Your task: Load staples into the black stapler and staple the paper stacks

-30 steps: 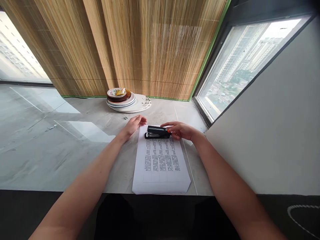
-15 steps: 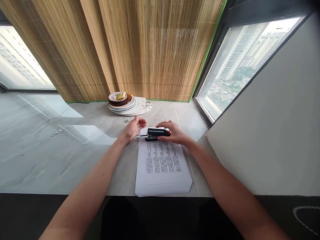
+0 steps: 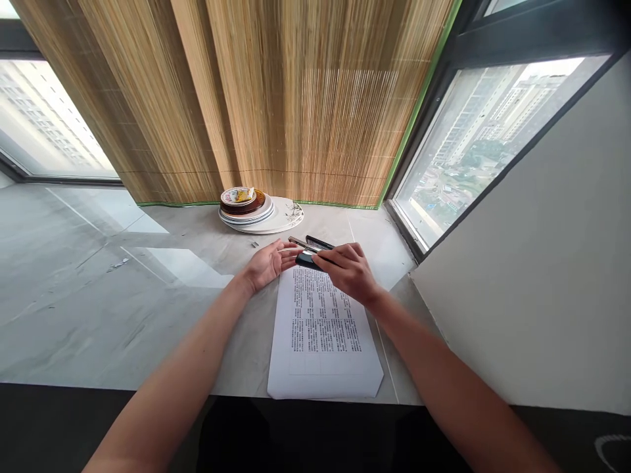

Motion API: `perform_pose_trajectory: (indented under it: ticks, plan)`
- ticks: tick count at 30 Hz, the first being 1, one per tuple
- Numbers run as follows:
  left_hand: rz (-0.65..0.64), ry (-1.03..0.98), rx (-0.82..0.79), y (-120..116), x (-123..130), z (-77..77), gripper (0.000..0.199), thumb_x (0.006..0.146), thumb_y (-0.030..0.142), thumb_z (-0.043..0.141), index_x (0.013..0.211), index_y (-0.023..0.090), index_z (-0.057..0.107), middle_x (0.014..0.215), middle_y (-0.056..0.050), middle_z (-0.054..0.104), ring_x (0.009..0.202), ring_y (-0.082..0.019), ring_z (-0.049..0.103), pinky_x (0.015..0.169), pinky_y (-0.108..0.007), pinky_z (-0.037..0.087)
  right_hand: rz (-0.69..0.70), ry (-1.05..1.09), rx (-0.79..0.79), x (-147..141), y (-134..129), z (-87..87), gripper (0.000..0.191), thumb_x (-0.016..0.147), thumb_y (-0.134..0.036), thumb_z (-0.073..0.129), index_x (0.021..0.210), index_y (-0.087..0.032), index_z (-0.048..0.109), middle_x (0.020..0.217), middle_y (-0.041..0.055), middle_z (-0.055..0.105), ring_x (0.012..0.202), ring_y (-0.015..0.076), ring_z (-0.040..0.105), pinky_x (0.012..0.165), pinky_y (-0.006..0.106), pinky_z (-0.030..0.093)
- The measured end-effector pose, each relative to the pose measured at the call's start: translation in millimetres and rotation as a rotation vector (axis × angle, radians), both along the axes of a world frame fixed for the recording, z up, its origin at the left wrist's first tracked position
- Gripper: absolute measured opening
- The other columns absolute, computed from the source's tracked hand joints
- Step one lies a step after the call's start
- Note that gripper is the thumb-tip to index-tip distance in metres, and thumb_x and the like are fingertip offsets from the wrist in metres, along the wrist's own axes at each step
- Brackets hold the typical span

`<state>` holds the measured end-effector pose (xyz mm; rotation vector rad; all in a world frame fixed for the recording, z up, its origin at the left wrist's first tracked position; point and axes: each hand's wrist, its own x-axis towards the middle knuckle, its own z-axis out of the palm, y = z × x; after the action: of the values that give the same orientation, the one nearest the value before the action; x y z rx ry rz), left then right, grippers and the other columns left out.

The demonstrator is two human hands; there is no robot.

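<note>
Stapler (image 3: 305, 261) has turned, jutting leftward from right grip (image 3: 348, 269).

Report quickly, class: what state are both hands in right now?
Left hand: open, fingers beside the black stapler; whether they touch cannot be told.
Right hand: closed, holding the black stapler.

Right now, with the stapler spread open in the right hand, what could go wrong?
The stapler in the right hand could drop any loose staples inside onto the printed sheets. The left hand has its fingers close to the projecting metal strip, so a slip might pinch or prick them. The small bits nearby might get brushed aside.
</note>
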<state>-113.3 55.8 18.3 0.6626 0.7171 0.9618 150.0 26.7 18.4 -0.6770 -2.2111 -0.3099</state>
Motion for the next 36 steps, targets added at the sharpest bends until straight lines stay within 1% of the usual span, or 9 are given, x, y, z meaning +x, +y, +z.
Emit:
perform_pose_trajectory:
  ticks: [3,6,10,12,16,20,23,29,36]
  plan:
    - [-0.005,-0.015,-0.027,0,0,2.0,0.04,0.113,0.034,0.041,0.113,0.006,0.069,0.109,-0.019,0.078,0.096,-0.02,0.078,0.09,-0.03,0.061,0.035,-0.137,0.063,-1,-1,3.5,0.04,0.105,-0.01,0.059,0.134,-0.035,0.07,0.122,-0.0029,0.08,0.104,0.0207,0.063,0.093,0.04,0.044]
    - [0.035,-0.007,-0.049,0,0,2.7,0.037,0.112,0.028,0.043,0.112,0.005,0.071,0.103,-0.017,0.079,0.093,-0.019,0.078,0.093,-0.029,0.061,0.041,-0.209,0.084,-1,1,5.4,0.04,0.106,-0.012,0.058,0.136,-0.036,0.068,0.121,-0.0036,0.079,0.104,0.02,0.062,0.094,0.039,0.043]
    - [0.07,0.032,-0.055,2,0,0.7,0.03,0.109,0.016,0.046,0.111,0.004,0.073,0.112,-0.02,0.079,0.1,-0.02,0.078,0.1,-0.031,0.06,-0.053,-0.168,0.101,0,3,6.3,0.04,0.106,-0.013,0.059,0.137,-0.035,0.067,0.12,-0.0022,0.079,0.103,0.0208,0.061,0.092,0.04,0.042]
    - [0.059,0.035,-0.04,2,0,-1.1,0.031,0.109,0.017,0.046,0.111,0.003,0.073,0.114,-0.021,0.079,0.102,-0.021,0.078,0.102,-0.032,0.06,-0.076,-0.165,0.121,-1,2,6.8,0.039,0.105,-0.012,0.06,0.137,-0.033,0.068,0.12,-0.0018,0.079,0.103,0.0206,0.061,0.092,0.04,0.042]
    - [0.055,0.034,-0.002,3,-2,-5.3,0.037,0.112,0.02,0.043,0.112,0.002,0.075,0.115,-0.02,0.079,0.102,-0.019,0.078,0.104,-0.03,0.059,-0.021,-0.266,0.207,-4,1,7.3,0.035,0.105,-0.01,0.061,0.131,-0.031,0.07,0.12,-0.0032,0.079,0.102,0.0181,0.06,0.096,0.038,0.041]
    - [0.085,0.068,0.046,4,-3,-9.2,0.031,0.108,0.011,0.048,0.104,0.005,0.078,0.112,-0.017,0.08,0.105,-0.018,0.077,0.108,-0.03,0.058,-0.043,-0.282,0.248,-7,0,7.4,0.032,0.104,-0.01,0.063,0.127,-0.03,0.071,0.119,-0.0028,0.078,0.103,0.018,0.06,0.096,0.037,0.039]
    - [0.089,0.122,0.073,4,-4,-10.8,0.023,0.106,0.01,0.056,0.103,0.005,0.078,0.11,-0.016,0.08,0.1,-0.017,0.077,0.104,-0.027,0.06,-0.027,-0.32,0.265,-10,0,7.5,0.027,0.106,-0.012,0.061,0.124,-0.029,0.071,0.118,-0.0037,0.079,0.103,0.0177,0.058,0.097,0.036,0.039]
    - [0.095,0.223,0.076,7,-5,-11.6,0.012,0.1,0.01,0.069,0.1,0.006,0.08,0.103,-0.014,0.08,0.091,-0.014,0.077,0.09,-0.02,0.063,-0.009,-0.311,0.136,-9,-2,9.3,0.033,0.109,-0.014,0.054,0.129,-0.036,0.068,0.121,-0.0045,0.077,0.106,0.0192,0.058,0.099,0.036,0.04]
    - [-0.004,0.235,0.083,5,-8,-8.5,0.015,0.095,0.009,0.075,0.108,0.005,0.08,0.114,-0.017,0.079,0.1,-0.018,0.077,0.093,-0.021,0.063,-0.021,-0.24,-0.031,-3,1,9.3,0.043,0.108,-0.014,0.055,0.139,-0.041,0.065,0.125,-0.0033,0.077,0.11,0.0226,0.061,0.102,0.043,0.043]
